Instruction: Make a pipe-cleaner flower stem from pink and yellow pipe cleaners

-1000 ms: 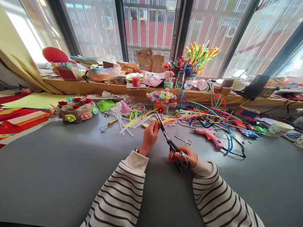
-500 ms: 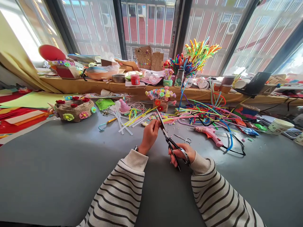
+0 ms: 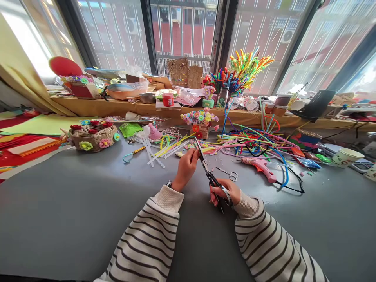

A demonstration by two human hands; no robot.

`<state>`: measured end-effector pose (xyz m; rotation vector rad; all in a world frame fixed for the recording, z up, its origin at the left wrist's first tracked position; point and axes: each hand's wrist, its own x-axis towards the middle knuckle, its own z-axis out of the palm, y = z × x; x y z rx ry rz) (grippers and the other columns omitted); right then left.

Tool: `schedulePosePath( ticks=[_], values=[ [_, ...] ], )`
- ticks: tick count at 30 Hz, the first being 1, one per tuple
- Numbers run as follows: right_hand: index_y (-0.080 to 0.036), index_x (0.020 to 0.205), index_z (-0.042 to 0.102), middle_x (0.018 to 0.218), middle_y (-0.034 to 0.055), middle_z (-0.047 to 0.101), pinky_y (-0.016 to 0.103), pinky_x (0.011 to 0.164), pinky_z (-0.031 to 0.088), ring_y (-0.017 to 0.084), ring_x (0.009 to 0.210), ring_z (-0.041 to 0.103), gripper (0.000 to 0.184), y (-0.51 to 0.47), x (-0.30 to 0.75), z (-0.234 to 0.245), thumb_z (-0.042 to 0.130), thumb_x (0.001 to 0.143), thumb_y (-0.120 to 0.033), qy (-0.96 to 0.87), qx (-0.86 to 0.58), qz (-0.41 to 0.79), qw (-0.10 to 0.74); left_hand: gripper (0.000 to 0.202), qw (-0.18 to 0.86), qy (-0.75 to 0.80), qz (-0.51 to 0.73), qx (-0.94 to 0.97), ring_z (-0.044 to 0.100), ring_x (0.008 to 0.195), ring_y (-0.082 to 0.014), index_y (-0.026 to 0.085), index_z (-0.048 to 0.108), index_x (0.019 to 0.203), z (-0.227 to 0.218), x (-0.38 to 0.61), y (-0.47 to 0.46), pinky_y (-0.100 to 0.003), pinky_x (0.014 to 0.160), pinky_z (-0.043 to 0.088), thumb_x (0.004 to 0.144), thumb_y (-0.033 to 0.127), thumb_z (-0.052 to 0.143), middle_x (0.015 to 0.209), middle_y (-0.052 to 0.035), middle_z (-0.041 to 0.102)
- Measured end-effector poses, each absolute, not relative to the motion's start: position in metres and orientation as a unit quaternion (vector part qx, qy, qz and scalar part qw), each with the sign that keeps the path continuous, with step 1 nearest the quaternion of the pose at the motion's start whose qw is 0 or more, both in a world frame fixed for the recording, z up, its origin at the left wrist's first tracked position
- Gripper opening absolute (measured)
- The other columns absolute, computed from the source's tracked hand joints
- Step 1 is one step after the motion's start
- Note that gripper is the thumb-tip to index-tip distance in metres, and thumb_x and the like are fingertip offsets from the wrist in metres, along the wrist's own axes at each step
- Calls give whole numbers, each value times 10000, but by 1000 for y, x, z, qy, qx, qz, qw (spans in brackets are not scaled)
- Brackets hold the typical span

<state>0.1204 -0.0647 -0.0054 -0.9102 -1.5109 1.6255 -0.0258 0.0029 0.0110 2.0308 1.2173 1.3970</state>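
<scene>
My right hand [image 3: 225, 192] grips the handles of black scissors [image 3: 205, 166], whose blades point up and away over the grey table [image 3: 73, 203]. My left hand [image 3: 186, 167] is closed in a pinch on a small piece right beside the blades; the piece is too small to name. Both arms wear striped sleeves. Just beyond the hands lie white and yellow sticks [image 3: 164, 150] and a pile of coloured pipe cleaners [image 3: 252, 141].
A pink glue gun [image 3: 260, 165] with a black cable and small silver scissors [image 3: 229, 174] lie to the right. A woven basket with flowers [image 3: 92, 136] stands at the left, a small flower pot [image 3: 200, 122] in the middle. Cups sit far right; the window ledge is crowded.
My right hand has closed the scissor handles and shifted slightly left toward me. The left hand keeps its pinch at the blades.
</scene>
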Motion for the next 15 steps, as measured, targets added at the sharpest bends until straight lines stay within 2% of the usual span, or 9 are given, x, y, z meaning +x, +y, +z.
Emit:
schedulePosePath(
  ticks=[3, 6, 15],
  values=[
    [-141, 600, 427, 486, -25, 492, 293, 518, 452, 76, 386, 474, 381, -62, 121, -5, 533, 565, -505, -585, -350, 637, 361, 258, 204, 429, 489, 732, 376, 521, -84, 171, 412, 653, 9, -27, 4, -197, 501, 297, 781, 339, 266, 577, 10, 433],
    [-149, 565, 417, 426, -48, 460, 283, 494, 452, 65, 341, 443, 356, -61, 121, -6, 539, 571, -484, -591, -365, 621, 364, 258, 206, 429, 486, 733, 387, 536, -88, 170, 422, 668, 8, -26, 5, -200, 509, 301, 782, 338, 262, 596, 4, 446],
    [-144, 557, 415, 394, -33, 483, 215, 352, 380, 87, 331, 463, 360, -64, 118, -8, 559, 546, -473, -590, -390, 604, 367, 242, 189, 442, 483, 732, 327, 478, -80, 177, 385, 616, 10, -24, 3, -199, 473, 269, 779, 312, 267, 524, 26, 368]
  ],
)
